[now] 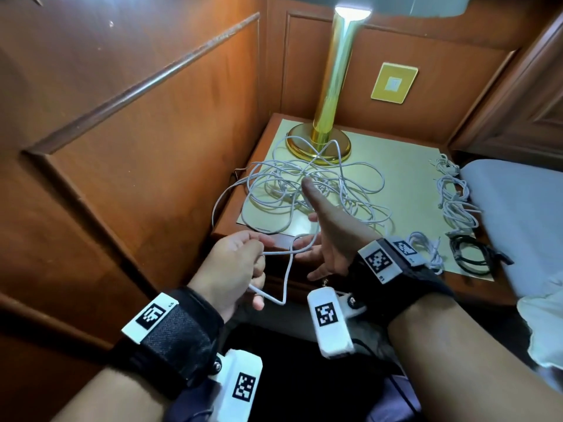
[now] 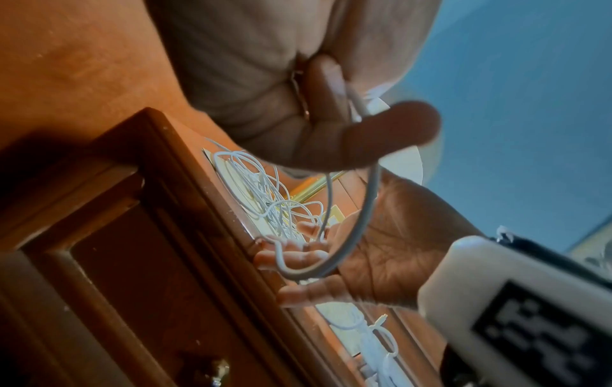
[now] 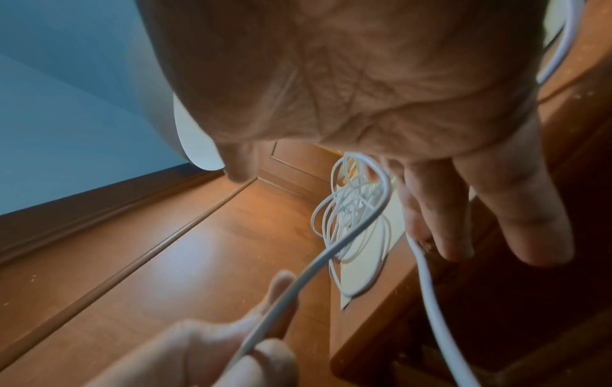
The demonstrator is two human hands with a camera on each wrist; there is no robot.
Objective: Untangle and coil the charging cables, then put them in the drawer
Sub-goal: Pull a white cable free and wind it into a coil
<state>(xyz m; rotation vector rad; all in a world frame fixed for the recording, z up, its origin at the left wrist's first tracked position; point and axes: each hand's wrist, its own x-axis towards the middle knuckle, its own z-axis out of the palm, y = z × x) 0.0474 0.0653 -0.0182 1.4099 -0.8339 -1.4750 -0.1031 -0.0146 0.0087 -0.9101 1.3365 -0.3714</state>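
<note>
A lamp [image 1: 330,99] stands at the back of the table [image 1: 393,166], against the wall panelling [image 1: 137,123]. Just before its base lies the tangle of cables [image 1: 298,190], one strand trailing off the table's front left edge to the left hand [image 1: 236,266] and the right hand [image 1: 329,239], both held before the table. Along the table's right edge lie coiled cable bundles [image 1: 455,196], with two more coils [image 1: 470,254] at the front right corner. The bed [image 1: 518,214] adjoins the table's right side
</note>
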